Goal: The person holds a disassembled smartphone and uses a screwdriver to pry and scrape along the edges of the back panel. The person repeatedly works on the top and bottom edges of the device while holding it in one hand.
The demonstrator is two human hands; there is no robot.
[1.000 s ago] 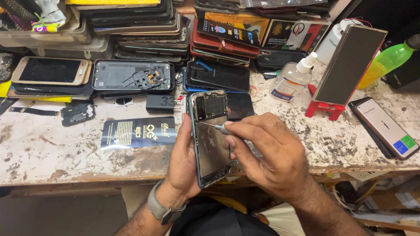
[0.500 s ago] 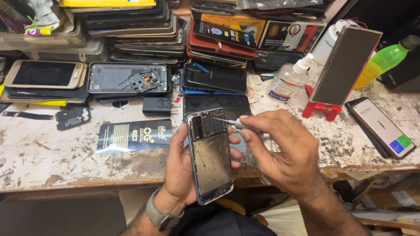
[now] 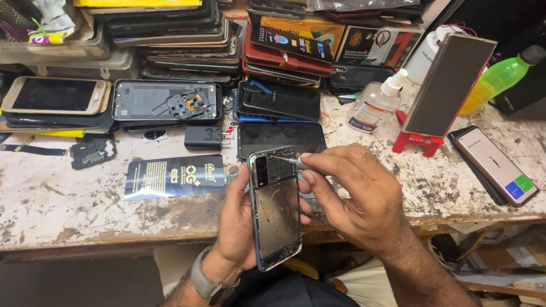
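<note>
Cradling the opened phone [image 3: 276, 207] in my left hand [image 3: 239, 222], I have my fingers wrapped round its back and my thumb along its left edge, so the bare inner side faces up at me, held just above the near edge of the workbench [image 3: 62, 210]. My right hand [image 3: 355, 196] is pinched together on a small screwdriver [image 3: 296, 161]; thumb and forefinger are pressed on its shaft, and its tip touches the top of the phone beside the camera block. My right palm covers the phone's right side, so I cannot tell what lies under it.

Just left of the phone lies a dark flat packet [image 3: 175, 176]. Beyond it sit a black charger block [image 3: 203, 137] and a dark screen panel [image 3: 281, 140]. Farther left is a phone frame with loose parts in it [image 3: 166, 100]. To the right stand a clear pump bottle [image 3: 376, 105], a phone propped on a red stand [image 3: 449, 85] and a green bottle [image 3: 500, 77]; a lit phone [image 3: 496, 165] lies flat near them. Stacks of phone cases [image 3: 170, 34] fill the far side.
</note>
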